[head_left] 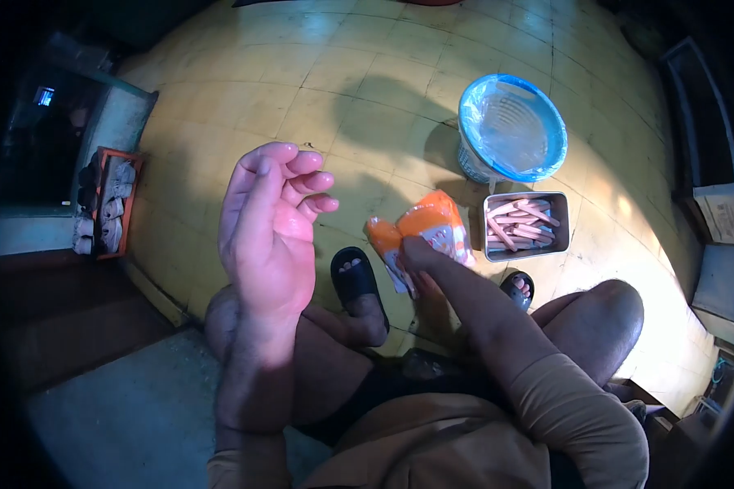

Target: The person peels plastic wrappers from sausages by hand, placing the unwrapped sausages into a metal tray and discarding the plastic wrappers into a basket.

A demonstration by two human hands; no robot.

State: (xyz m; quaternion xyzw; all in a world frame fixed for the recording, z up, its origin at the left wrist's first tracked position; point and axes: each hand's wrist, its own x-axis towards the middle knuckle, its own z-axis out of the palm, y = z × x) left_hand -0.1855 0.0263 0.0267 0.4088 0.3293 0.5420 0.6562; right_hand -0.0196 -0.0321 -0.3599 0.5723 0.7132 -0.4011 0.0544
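Observation:
My left hand [267, 224] is raised with the palm turned inward. Its fingers are loosely bent and apart, with nothing in them, and the fingertips look wet. My right hand [420, 259] grips an orange and white plastic packet [438, 218] that looks crumpled; the packet's contents are hidden. Just right of the packet, a rectangular metal tray [487, 244] rests on the floor. Several pinkish sausages [520, 222] lie loosely piled in it.
Behind the tray stands a blue basket [462, 134] lined with clear plastic. My sandalled feet are on the yellow tiled floor [318, 90], one near the packet. An orange rack [130, 196] with several shoes is at the left, beside a doorway and a step.

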